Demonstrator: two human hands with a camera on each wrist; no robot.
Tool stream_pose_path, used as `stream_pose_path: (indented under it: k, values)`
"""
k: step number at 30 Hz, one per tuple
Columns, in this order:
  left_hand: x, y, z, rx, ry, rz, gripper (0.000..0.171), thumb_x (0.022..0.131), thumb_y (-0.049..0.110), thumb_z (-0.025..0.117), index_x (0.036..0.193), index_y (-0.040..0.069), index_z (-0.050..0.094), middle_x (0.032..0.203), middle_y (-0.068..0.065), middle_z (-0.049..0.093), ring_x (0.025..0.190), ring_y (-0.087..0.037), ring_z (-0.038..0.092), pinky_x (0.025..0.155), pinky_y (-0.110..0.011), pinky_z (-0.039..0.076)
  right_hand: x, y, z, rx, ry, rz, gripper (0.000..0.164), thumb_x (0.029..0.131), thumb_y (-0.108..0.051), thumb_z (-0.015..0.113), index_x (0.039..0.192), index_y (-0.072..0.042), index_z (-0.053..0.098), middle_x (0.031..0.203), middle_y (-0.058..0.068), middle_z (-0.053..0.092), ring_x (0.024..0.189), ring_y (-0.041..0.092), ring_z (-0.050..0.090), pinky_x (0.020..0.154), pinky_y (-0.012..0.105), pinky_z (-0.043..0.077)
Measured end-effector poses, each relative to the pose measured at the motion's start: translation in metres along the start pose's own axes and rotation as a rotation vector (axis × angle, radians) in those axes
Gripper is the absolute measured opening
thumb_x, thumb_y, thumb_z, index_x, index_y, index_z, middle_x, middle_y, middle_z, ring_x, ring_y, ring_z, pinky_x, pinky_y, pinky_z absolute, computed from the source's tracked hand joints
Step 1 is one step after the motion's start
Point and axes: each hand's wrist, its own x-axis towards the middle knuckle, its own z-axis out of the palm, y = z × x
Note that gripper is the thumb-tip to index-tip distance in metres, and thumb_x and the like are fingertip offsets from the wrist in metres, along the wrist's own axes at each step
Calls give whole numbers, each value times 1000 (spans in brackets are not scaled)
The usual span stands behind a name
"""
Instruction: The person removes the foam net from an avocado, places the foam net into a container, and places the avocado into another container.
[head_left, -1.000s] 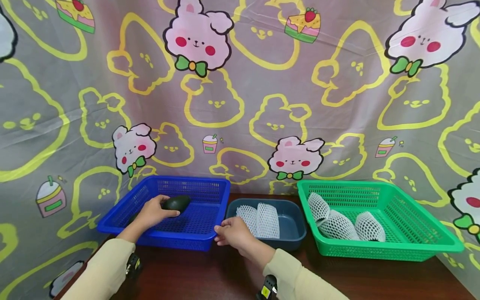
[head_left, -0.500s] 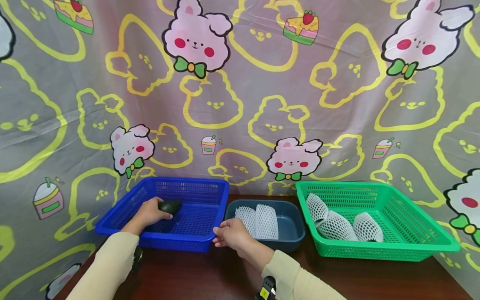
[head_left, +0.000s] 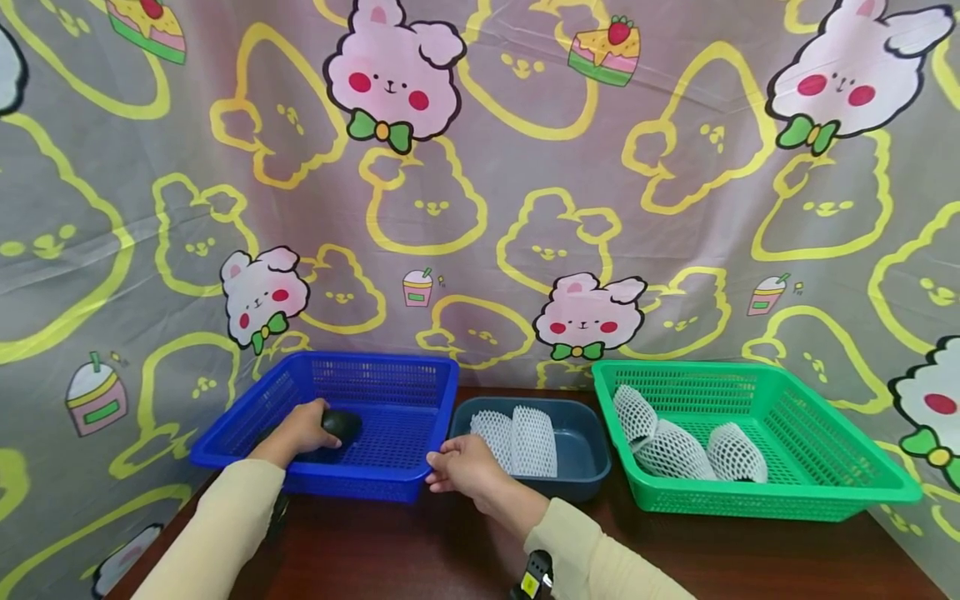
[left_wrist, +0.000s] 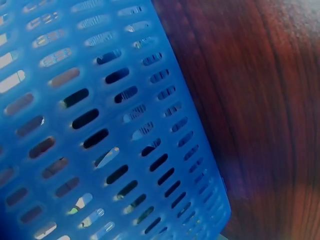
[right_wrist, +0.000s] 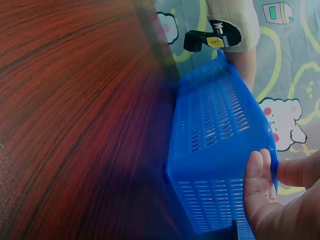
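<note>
The left hand (head_left: 306, 427) reaches over the near left part of the blue basket (head_left: 360, 487), its thumb and fingers seemingly curled round a dark oval thing (head_left: 342, 426), though the grip is partly hidden. That thing is inside the basket, left of its middle. The right hand (head_left: 468, 468) pinches the basket's rim at the near right corner, thumb on one side of the wall and fingers on the other. Just right of the basket is a grey-blue tray (head_left: 583, 446) with two white foam nets (head_left: 534, 442) side by side in its left part. Farther right, a green basket (head_left: 750, 502) holds three net-covered things (head_left: 677, 452) toward its left end.
</note>
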Motion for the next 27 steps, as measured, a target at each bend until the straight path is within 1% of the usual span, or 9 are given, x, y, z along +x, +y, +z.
stream_pose_path:
  k: [7, 11, 16, 22, 27]
  values:
    - [-2, 2, 0, 44, -26, -18, 66, 73, 14, 84, 118, -18, 47, 107, -35, 58, 100, -46, 57, 86, -54, 45, -1, -1, 0, -5, 5, 15, 9, 93, 1, 60, 96, 8, 56, 74, 12, 67, 60, 17, 63, 58, 31, 57]
    - [-1, 2, -2, 69, -21, -16, 67, 72, 13, 84, 116, -20, 47, 106, -37, 57, 100, -47, 57, 86, -55, 45, -2, -2, 0, -14, 6, 21, 8, 93, 0, 60, 94, 8, 57, 73, 12, 67, 60, 16, 63, 59, 31, 57]
    - [1, 2, -1, 76, -26, -24, 65, 73, 13, 84, 116, -19, 47, 106, -36, 57, 100, -48, 57, 86, -55, 45, -2, -3, -1, -29, 10, 34, 9, 94, -1, 61, 94, 7, 58, 74, 12, 66, 60, 15, 62, 59, 31, 57]
    - [1, 1, -1, 93, -43, -46, 72, 73, 15, 84, 122, -21, 45, 113, -38, 54, 106, -50, 54, 90, -57, 43, -2, -4, 0, -10, 4, 30, 7, 93, 0, 61, 91, 6, 58, 73, 12, 64, 59, 14, 62, 59, 31, 57]
    - [1, 2, 0, 105, -38, -33, 76, 72, 16, 85, 124, -22, 44, 117, -40, 52, 111, -52, 50, 92, -57, 42, -2, -4, 0, -6, 3, 27, 7, 94, 1, 60, 89, 5, 57, 71, 12, 64, 58, 14, 61, 59, 30, 56]
